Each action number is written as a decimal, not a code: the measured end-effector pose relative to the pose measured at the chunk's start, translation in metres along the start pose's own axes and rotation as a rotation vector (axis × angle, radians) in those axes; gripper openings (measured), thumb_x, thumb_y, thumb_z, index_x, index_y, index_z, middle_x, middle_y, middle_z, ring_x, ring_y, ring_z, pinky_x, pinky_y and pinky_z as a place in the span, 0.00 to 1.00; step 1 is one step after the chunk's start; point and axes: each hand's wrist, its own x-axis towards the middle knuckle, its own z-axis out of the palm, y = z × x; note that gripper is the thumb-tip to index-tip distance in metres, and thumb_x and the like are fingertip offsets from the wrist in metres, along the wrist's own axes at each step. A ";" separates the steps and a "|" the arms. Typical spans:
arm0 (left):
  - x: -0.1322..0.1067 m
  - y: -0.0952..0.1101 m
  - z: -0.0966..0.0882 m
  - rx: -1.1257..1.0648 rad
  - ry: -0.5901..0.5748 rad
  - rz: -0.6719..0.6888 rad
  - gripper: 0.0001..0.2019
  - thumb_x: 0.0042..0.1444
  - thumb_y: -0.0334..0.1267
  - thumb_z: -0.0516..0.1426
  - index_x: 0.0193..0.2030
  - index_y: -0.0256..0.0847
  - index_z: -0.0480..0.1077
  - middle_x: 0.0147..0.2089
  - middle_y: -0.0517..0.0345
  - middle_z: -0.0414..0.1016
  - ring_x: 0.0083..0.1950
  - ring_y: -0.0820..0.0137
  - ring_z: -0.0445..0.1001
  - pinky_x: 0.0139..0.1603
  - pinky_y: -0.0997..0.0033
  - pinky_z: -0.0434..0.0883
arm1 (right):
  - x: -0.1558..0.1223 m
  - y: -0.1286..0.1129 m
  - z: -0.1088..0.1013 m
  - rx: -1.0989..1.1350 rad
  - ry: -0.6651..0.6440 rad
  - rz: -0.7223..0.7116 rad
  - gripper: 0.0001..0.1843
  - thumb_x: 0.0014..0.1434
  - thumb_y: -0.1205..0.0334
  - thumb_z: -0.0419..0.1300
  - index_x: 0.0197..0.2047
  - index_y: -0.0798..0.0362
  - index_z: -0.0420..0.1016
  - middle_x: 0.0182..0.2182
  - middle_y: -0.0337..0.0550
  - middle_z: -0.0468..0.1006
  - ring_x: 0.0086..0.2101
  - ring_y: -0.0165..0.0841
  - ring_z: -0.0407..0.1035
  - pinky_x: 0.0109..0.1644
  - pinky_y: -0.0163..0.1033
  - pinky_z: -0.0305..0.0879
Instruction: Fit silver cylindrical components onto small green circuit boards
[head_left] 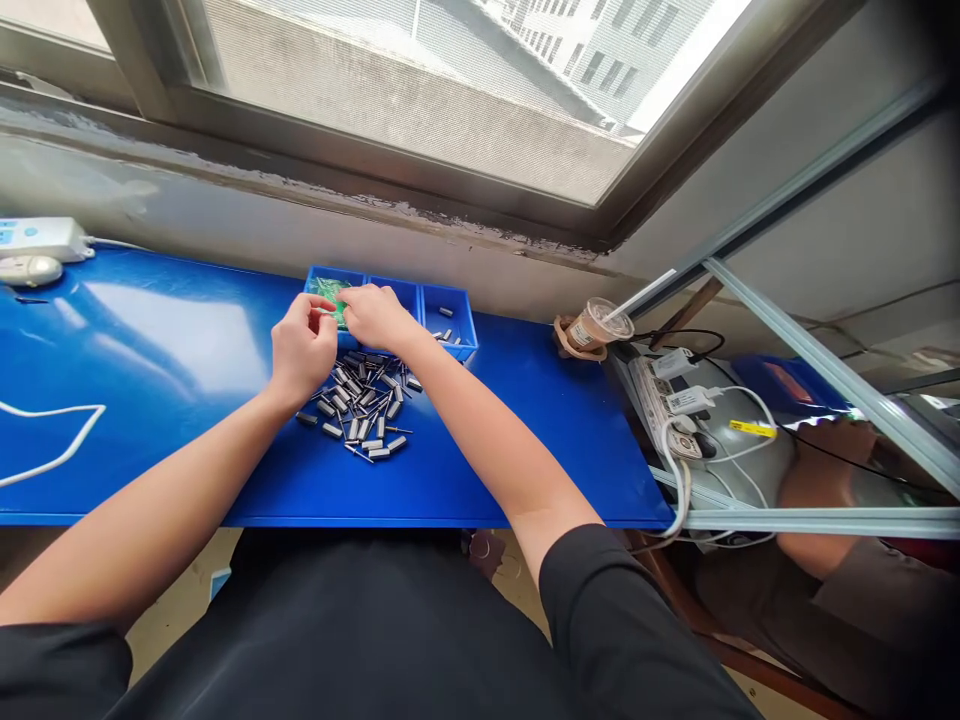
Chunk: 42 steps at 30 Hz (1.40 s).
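At the back of the blue table, my left hand [304, 345] is at the front left of a blue divided tray [466, 322]. Its thumb and fingertips are pinched together; anything small between them is hidden. My right hand [375, 318] bends over the left compartment, its fingertips touching green pieces [328, 290] that look like they lie in clear plastic. Whatever those fingers grip cannot be made out. Just below both hands lies a loose pile of small silver metal cylinders [364, 405], several with thin pins. A few similar silver pieces [448, 335] sit in the right compartment.
A drink cup with a straw [596, 325] stands in a cardboard holder at the back right. Beyond the table's right end are a power strip [660, 400], cables, a metal frame [825, 350] and another person's arm [817, 490]. A white cable [67, 440] lies on the left.
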 end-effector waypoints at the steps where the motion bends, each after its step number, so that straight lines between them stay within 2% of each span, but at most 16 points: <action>1: 0.000 0.000 0.000 0.003 -0.003 0.001 0.08 0.61 0.33 0.55 0.44 0.42 0.74 0.30 0.63 0.74 0.31 0.68 0.72 0.39 0.67 0.68 | 0.005 -0.003 -0.001 0.002 -0.015 0.027 0.26 0.76 0.71 0.45 0.66 0.58 0.79 0.71 0.56 0.77 0.71 0.49 0.70 0.78 0.60 0.62; 5: 0.000 0.001 -0.001 0.027 -0.002 0.009 0.08 0.61 0.32 0.55 0.44 0.43 0.75 0.30 0.63 0.74 0.31 0.67 0.73 0.40 0.67 0.69 | 0.018 -0.012 -0.006 -0.011 -0.030 0.085 0.26 0.75 0.69 0.47 0.69 0.58 0.75 0.68 0.58 0.80 0.69 0.52 0.72 0.76 0.65 0.61; 7: -0.001 0.001 -0.001 0.023 -0.003 0.005 0.08 0.61 0.33 0.55 0.44 0.43 0.75 0.30 0.62 0.75 0.31 0.67 0.73 0.40 0.67 0.69 | 0.015 -0.009 -0.012 0.033 0.016 0.106 0.27 0.74 0.71 0.47 0.71 0.57 0.74 0.67 0.56 0.81 0.70 0.51 0.72 0.77 0.64 0.60; 9: -0.001 0.002 -0.002 0.006 -0.010 0.002 0.08 0.61 0.33 0.56 0.44 0.43 0.75 0.31 0.62 0.75 0.31 0.67 0.73 0.41 0.66 0.69 | 0.002 -0.002 -0.018 0.150 0.135 0.140 0.29 0.73 0.73 0.46 0.70 0.56 0.75 0.67 0.52 0.82 0.68 0.45 0.73 0.76 0.56 0.62; 12: -0.003 0.003 -0.002 -0.001 -0.023 0.024 0.07 0.61 0.32 0.56 0.42 0.43 0.75 0.29 0.63 0.74 0.31 0.68 0.73 0.40 0.66 0.68 | -0.035 0.013 -0.028 0.326 0.288 0.122 0.22 0.74 0.70 0.47 0.58 0.58 0.81 0.52 0.49 0.88 0.51 0.37 0.80 0.59 0.41 0.72; 13: -0.003 0.004 -0.001 0.001 -0.024 0.035 0.07 0.61 0.32 0.56 0.41 0.43 0.75 0.27 0.64 0.72 0.29 0.68 0.72 0.40 0.66 0.67 | -0.050 0.017 -0.030 0.352 0.263 0.108 0.20 0.74 0.69 0.49 0.55 0.57 0.82 0.46 0.46 0.88 0.44 0.35 0.79 0.52 0.39 0.71; 15: -0.005 0.004 -0.001 -0.001 -0.037 0.061 0.07 0.61 0.32 0.55 0.40 0.43 0.75 0.25 0.66 0.69 0.27 0.69 0.69 0.38 0.66 0.66 | -0.079 0.023 -0.034 0.370 0.098 0.087 0.18 0.73 0.67 0.52 0.52 0.55 0.84 0.40 0.42 0.87 0.36 0.32 0.76 0.43 0.37 0.67; 17: -0.007 0.003 0.000 -0.021 -0.088 0.095 0.07 0.62 0.33 0.55 0.39 0.44 0.75 0.23 0.67 0.67 0.24 0.70 0.67 0.35 0.66 0.65 | -0.102 0.026 -0.035 0.284 -0.078 0.142 0.14 0.71 0.66 0.57 0.50 0.54 0.85 0.38 0.42 0.87 0.36 0.31 0.75 0.42 0.36 0.65; 19: -0.010 0.002 0.001 -0.047 -0.171 0.142 0.07 0.62 0.35 0.55 0.40 0.43 0.76 0.22 0.67 0.66 0.23 0.71 0.65 0.33 0.67 0.63 | -0.116 0.029 -0.033 0.135 -0.182 0.223 0.11 0.70 0.65 0.61 0.48 0.55 0.86 0.39 0.45 0.87 0.37 0.33 0.75 0.41 0.37 0.62; 23: -0.015 0.000 0.002 -0.054 -0.328 0.268 0.08 0.61 0.38 0.56 0.41 0.43 0.77 0.21 0.68 0.63 0.22 0.72 0.60 0.29 0.68 0.59 | -0.124 0.039 -0.022 0.068 -0.208 0.330 0.10 0.71 0.58 0.65 0.50 0.53 0.85 0.45 0.47 0.88 0.42 0.35 0.78 0.42 0.36 0.64; 26: -0.017 0.000 0.003 -0.039 -0.413 0.349 0.09 0.62 0.40 0.56 0.41 0.43 0.77 0.22 0.67 0.64 0.22 0.73 0.59 0.29 0.69 0.59 | -0.124 0.045 -0.012 0.059 -0.233 0.333 0.09 0.70 0.56 0.67 0.48 0.51 0.84 0.45 0.48 0.88 0.43 0.38 0.79 0.40 0.38 0.63; 31: -0.018 -0.001 0.003 -0.022 -0.515 0.391 0.09 0.63 0.41 0.56 0.41 0.43 0.77 0.22 0.67 0.66 0.23 0.72 0.61 0.29 0.69 0.61 | -0.124 0.040 -0.006 0.017 -0.174 0.320 0.04 0.67 0.61 0.66 0.41 0.51 0.82 0.41 0.50 0.88 0.37 0.40 0.78 0.36 0.40 0.59; 34: -0.018 -0.001 0.003 -0.053 -0.589 0.395 0.10 0.65 0.42 0.56 0.45 0.43 0.77 0.23 0.67 0.67 0.23 0.72 0.63 0.30 0.70 0.63 | -0.122 0.030 -0.012 0.161 -0.039 0.263 0.04 0.66 0.62 0.65 0.39 0.51 0.80 0.38 0.46 0.87 0.37 0.37 0.77 0.39 0.39 0.62; 37: -0.019 0.000 0.003 -0.094 -0.638 0.368 0.14 0.67 0.45 0.56 0.53 0.42 0.76 0.28 0.65 0.74 0.24 0.73 0.67 0.30 0.71 0.67 | -0.119 0.022 -0.015 0.281 0.087 0.266 0.05 0.68 0.63 0.63 0.40 0.52 0.80 0.37 0.44 0.87 0.38 0.35 0.76 0.42 0.39 0.65; 40: -0.020 0.000 0.004 -0.113 -0.637 0.342 0.19 0.67 0.46 0.57 0.60 0.41 0.73 0.36 0.60 0.81 0.26 0.72 0.73 0.31 0.71 0.69 | -0.117 0.022 -0.008 0.359 0.121 0.291 0.05 0.69 0.63 0.61 0.40 0.52 0.79 0.37 0.46 0.87 0.37 0.36 0.77 0.42 0.39 0.66; 42: -0.020 0.000 0.005 -0.107 -0.634 0.341 0.19 0.67 0.46 0.56 0.61 0.41 0.73 0.38 0.58 0.82 0.28 0.71 0.75 0.32 0.70 0.71 | -0.115 0.026 0.003 0.455 0.166 0.242 0.05 0.68 0.63 0.62 0.41 0.53 0.79 0.37 0.45 0.86 0.37 0.35 0.78 0.44 0.40 0.69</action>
